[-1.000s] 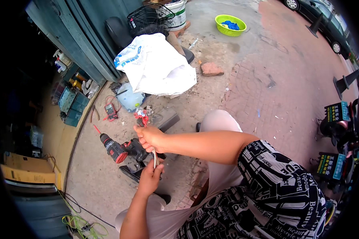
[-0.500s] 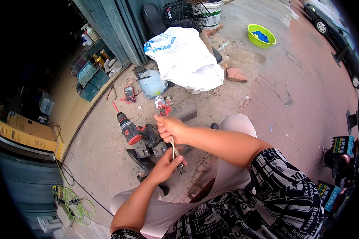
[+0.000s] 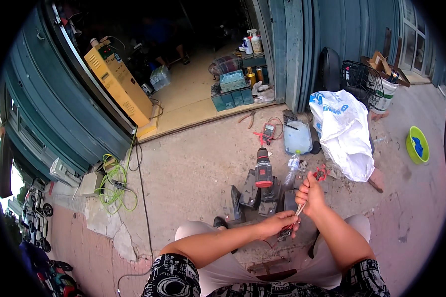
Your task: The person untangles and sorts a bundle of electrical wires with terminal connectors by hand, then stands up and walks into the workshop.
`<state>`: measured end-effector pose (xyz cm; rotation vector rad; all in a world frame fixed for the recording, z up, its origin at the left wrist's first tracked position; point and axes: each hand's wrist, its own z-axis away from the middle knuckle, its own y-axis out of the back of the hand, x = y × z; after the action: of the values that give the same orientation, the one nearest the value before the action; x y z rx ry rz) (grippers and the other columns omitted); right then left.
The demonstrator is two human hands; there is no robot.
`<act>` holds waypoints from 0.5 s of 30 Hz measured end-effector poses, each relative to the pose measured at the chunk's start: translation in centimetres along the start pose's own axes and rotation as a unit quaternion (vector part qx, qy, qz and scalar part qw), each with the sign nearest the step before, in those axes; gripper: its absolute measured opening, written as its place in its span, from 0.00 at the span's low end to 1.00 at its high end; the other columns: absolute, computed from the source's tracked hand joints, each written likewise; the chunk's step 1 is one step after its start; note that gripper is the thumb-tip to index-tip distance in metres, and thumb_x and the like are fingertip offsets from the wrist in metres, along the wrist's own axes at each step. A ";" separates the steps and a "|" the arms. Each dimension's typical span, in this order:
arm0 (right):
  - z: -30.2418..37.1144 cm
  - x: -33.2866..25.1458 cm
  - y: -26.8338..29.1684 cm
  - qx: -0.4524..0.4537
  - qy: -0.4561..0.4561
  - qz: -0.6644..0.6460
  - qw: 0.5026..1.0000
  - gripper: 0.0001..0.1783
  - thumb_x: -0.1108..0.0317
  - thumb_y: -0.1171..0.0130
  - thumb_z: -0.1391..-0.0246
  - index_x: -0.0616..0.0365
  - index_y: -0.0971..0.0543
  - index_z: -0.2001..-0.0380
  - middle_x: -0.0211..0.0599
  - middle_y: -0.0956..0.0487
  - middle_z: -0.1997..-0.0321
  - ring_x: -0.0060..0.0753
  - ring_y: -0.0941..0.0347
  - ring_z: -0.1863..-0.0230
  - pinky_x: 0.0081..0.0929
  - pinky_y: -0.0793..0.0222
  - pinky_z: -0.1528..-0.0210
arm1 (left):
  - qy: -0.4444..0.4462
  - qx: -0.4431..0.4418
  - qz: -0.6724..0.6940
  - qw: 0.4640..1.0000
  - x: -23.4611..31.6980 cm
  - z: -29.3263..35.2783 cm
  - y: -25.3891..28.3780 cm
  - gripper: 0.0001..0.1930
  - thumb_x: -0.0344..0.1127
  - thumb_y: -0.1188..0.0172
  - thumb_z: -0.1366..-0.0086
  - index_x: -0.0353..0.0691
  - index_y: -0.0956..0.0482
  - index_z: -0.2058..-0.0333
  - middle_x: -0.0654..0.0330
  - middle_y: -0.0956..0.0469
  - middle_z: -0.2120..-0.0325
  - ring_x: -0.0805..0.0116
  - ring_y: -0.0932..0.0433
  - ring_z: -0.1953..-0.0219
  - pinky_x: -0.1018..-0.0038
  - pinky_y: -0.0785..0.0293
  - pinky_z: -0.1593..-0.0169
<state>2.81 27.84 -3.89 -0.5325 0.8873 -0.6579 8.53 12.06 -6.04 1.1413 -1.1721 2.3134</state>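
Tool: thin metal shaft (image 3: pixel 300 209), held between both hands above the concrete ground (image 3: pixel 193 173), just in front of the knees; its type cannot be told.
Right hand: (image 3: pixel 309 194) fist closed round the upper part of the shaft, thumb up, forearm rising from the lower edge.
Left hand: (image 3: pixel 277 222) fingers pinched together at the shaft's lower end, over small red and dark parts too small to tell apart; forearm crosses the lap from the left.
Cordless drill: (image 3: pixel 263 171) red and black, lying on dark blocky casings just beyond the hands.
Plastic bottle: (image 3: pixel 291 171) clear, crumpled, beside the drill.
White sack: (image 3: pixel 346 131) woven, slumped, to the right.
Green basin: (image 3: pixel 417 145) round, well apart at far right.
Green cable: (image 3: pixel 113 185) coiled, left, by the doorway.
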 end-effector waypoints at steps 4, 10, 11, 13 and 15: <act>-0.7 0.8 0.2 0.015 0.010 0.027 0.999 0.25 0.43 0.54 0.40 0.45 0.43 0.83 0.20 0.48 0.88 0.19 0.57 0.89 0.21 0.61 0.87 | 0.002 0.036 -0.038 0.999 0.0 0.1 0.0 0.16 0.45 0.56 0.29 0.37 0.33 0.56 0.65 0.33 0.75 0.74 0.29 0.72 0.78 0.33 0.62; 0.2 0.9 -0.5 0.030 0.039 0.056 0.997 0.25 0.43 0.54 0.40 0.46 0.43 0.83 0.20 0.48 0.88 0.19 0.55 0.89 0.21 0.60 0.86 | 0.012 0.053 -0.085 0.995 -0.1 0.2 0.3 0.16 0.45 0.59 0.29 0.37 0.32 0.58 0.66 0.35 0.76 0.74 0.31 0.75 0.78 0.35 0.66; 0.1 1.0 -0.5 0.030 0.039 0.057 0.997 0.25 0.43 0.54 0.40 0.46 0.43 0.83 0.20 0.48 0.88 0.19 0.55 0.89 0.21 0.60 0.86 | 0.017 0.059 -0.089 0.994 -0.1 0.2 0.3 0.16 0.44 0.59 0.29 0.37 0.32 0.58 0.67 0.36 0.76 0.74 0.32 0.76 0.78 0.35 0.66; 0.0 1.1 -0.4 0.032 0.043 0.052 0.997 0.26 0.43 0.54 0.40 0.46 0.43 0.83 0.20 0.48 0.88 0.19 0.55 0.89 0.20 0.59 0.87 | 0.022 0.064 -0.092 0.993 -0.1 0.2 0.3 0.15 0.44 0.59 0.28 0.37 0.32 0.58 0.67 0.36 0.77 0.74 0.32 0.76 0.77 0.35 0.67; 0.2 1.1 -0.6 0.038 0.046 0.056 0.997 0.26 0.43 0.54 0.41 0.46 0.43 0.84 0.20 0.48 0.88 0.19 0.55 0.89 0.20 0.59 0.87 | 0.027 0.074 -0.112 0.991 0.0 0.2 0.3 0.16 0.44 0.59 0.28 0.37 0.32 0.58 0.67 0.36 0.77 0.75 0.33 0.77 0.78 0.35 0.67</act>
<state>3.27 26.72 -3.96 -0.3842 0.9677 -0.6160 8.49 11.73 -6.13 1.1858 -0.8169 2.2718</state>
